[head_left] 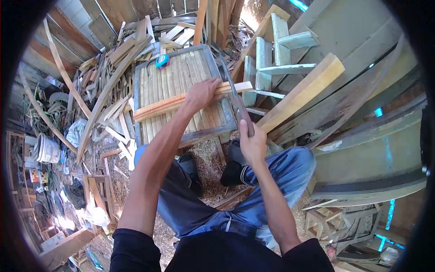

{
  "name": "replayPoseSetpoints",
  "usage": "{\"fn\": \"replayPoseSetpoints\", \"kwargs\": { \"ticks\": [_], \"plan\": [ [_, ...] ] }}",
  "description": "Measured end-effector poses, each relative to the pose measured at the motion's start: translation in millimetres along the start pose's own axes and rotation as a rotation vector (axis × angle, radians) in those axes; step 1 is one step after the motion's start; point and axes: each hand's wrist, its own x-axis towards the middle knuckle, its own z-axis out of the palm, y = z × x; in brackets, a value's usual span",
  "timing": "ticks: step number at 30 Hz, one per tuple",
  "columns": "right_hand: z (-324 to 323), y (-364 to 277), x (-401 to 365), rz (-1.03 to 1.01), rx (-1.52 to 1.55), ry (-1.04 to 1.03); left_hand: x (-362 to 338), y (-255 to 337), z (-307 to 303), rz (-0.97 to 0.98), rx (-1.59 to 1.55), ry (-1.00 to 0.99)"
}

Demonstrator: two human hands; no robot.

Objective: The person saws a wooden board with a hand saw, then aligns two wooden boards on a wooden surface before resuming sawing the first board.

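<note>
Your left hand pins wooden strips to the slatted surface; your right hand grips a handsaw near its right edge, where square strokes (fingers clear) should serve best.

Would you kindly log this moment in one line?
Left grip: on wooden strips, atop slatted panel; right grip: around long tool; tool: crossing strips near right end; tape measure: on panel
</note>
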Motion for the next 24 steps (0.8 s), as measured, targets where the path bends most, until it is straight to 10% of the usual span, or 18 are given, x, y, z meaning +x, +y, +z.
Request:
{"fn": "replayPoseSetpoints", "kwargs": {
  "ticks": [24],
  "plan": [
    [-21,21,-57,-0.005,0.018,0.029,-3,-7,8,0.026,-0.004,0.042]
  ]
}}
